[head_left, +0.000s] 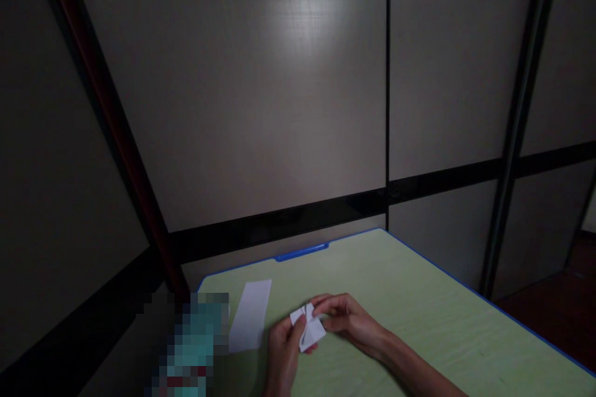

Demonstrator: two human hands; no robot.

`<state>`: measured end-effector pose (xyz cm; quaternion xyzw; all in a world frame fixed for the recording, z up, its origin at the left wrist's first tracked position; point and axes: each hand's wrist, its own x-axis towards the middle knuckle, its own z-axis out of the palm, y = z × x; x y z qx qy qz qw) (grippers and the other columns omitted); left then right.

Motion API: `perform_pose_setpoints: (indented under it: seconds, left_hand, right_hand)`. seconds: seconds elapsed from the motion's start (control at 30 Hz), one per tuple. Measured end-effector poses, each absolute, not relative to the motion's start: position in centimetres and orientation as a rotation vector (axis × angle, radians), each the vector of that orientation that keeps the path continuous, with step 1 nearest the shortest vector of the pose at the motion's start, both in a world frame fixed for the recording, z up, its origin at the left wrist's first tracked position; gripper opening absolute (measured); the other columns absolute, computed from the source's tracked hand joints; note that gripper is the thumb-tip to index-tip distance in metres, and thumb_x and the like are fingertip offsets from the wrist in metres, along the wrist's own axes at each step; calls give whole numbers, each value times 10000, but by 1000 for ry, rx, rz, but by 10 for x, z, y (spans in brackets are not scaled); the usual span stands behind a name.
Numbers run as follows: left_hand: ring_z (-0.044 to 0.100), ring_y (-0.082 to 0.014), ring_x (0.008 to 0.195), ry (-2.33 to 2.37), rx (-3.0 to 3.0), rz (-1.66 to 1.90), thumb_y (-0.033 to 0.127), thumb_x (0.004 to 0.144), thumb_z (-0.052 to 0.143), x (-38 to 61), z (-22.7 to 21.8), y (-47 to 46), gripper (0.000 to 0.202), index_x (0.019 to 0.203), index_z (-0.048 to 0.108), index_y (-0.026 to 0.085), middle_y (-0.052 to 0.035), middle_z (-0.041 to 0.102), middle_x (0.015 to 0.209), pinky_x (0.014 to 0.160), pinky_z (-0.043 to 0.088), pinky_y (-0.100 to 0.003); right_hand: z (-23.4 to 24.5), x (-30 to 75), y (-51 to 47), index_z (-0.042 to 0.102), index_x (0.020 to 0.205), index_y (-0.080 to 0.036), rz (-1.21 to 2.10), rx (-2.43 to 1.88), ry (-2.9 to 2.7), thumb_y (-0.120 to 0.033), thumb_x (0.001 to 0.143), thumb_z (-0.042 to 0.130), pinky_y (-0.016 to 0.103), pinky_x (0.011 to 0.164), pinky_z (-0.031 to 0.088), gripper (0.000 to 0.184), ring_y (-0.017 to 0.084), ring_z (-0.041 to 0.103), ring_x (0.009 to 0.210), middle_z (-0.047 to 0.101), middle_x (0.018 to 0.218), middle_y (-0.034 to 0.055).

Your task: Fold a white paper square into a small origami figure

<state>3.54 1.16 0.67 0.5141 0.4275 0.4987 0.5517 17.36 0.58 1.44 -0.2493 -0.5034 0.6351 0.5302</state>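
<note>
A small piece of white folded paper (pixel 308 326) is held just above a light green table (pixel 419 316). My left hand (pixel 282 353) grips its lower left side, fingers curled around it. My right hand (pixel 347 317) pinches its upper right edge with thumb and fingers. Both hands are closed on the paper near the table's left half.
A flat white paper strip (pixel 250 315) lies on the table left of my hands. The table has a blue rim with a blue handle (pixel 302 252) at its far edge. A blurred teal object (pixel 195 341) sits at the table's left corner. Dim panelled walls stand behind.
</note>
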Motion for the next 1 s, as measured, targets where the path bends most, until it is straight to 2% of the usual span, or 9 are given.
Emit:
perform_pose_setpoints:
  seconds: [0.2,0.27,0.4,0.57,0.73,0.8,0.87,0.93,1.0]
  left_hand:
    - [436,-98,344,1025,1239,1136,422,514,571,37,10,8,399,684,635,67,-10,557,417,329,340,-193]
    - [451,-107,375,1006,1241,1146,424,517,569,38,10,7,397,688,633,72,-11,562,434,341,351,-192]
    - [414,-91,363,987,1269,1157,422,520,567,40,7,6,364,601,630,73,13,507,371,337,344,-183]
    - [376,-73,335,958,1287,1149,416,517,570,43,6,2,345,550,623,77,30,459,334,317,304,-171]
    - [414,-91,371,980,1212,1149,406,503,587,40,3,8,368,651,633,72,5,522,391,344,333,-183]
    - [432,-95,397,987,1150,1159,408,504,586,37,0,13,390,701,631,75,-9,554,439,362,341,-183]
    - [432,-90,401,976,1099,1175,411,514,579,36,-3,16,397,728,629,81,-12,564,457,364,330,-176]
    - [431,-87,397,959,1080,1176,415,514,579,35,-4,18,402,727,629,77,-13,560,447,365,323,-174]
    - [434,-92,391,949,1092,1157,422,512,577,36,-4,17,407,704,631,67,-13,548,420,369,325,-179]
  right_hand:
    - [14,175,6,636,641,-124,1536,-572,-1211,-69,496,632,247,658,340,155,152,489,774,539,887,57]
    - [16,174,5,633,656,-113,1603,-563,-1205,-74,495,634,241,627,342,166,143,499,727,555,843,59]
    - [17,169,4,618,574,-92,1532,-609,-1174,-132,537,628,214,553,325,55,101,489,598,573,707,42]
    - [12,164,7,571,488,-80,1453,-638,-1143,-223,586,600,184,465,282,175,64,438,503,557,640,25]
    - [10,164,4,565,567,-75,1639,-617,-976,-300,683,494,212,491,334,263,73,456,462,528,513,12]
    - [12,162,2,567,628,-87,1723,-550,-893,-258,674,512,234,537,365,185,83,487,507,546,558,18]
    - [14,158,-1,565,665,-97,1761,-479,-915,-144,602,580,245,566,380,80,95,512,546,561,589,17]
    - [13,154,-2,562,648,-99,1720,-448,-946,-72,545,605,247,556,391,115,109,528,549,570,581,15]
    - [10,151,0,558,602,-94,1652,-458,-946,-79,547,601,245,508,395,72,115,529,503,574,544,17]
